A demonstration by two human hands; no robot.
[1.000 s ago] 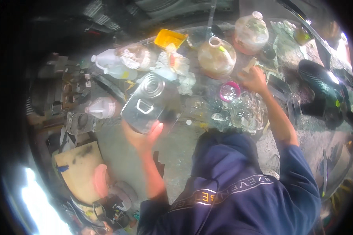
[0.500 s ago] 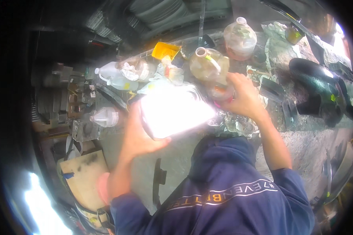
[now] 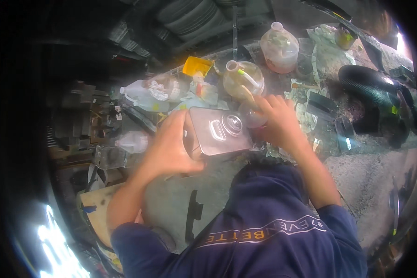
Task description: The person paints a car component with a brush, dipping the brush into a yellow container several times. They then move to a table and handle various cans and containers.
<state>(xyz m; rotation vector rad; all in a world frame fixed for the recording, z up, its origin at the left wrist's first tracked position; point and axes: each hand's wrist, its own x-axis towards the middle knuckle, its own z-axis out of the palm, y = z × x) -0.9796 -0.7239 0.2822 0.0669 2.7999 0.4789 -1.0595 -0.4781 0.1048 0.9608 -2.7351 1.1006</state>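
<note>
Left hand (image 3: 171,148) wraps closed around a rectangular metal can (image 3: 217,132) held over the cluttered surface (image 3: 356,171), while the right hand (image 3: 278,123) curls onto a small clear jar (image 3: 252,116) just beside it.

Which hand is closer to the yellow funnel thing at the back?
The left hand, though neither touches the yellow funnel. The left grips the metal can below it; the right hand sits farther right, by the glass jug.
</note>
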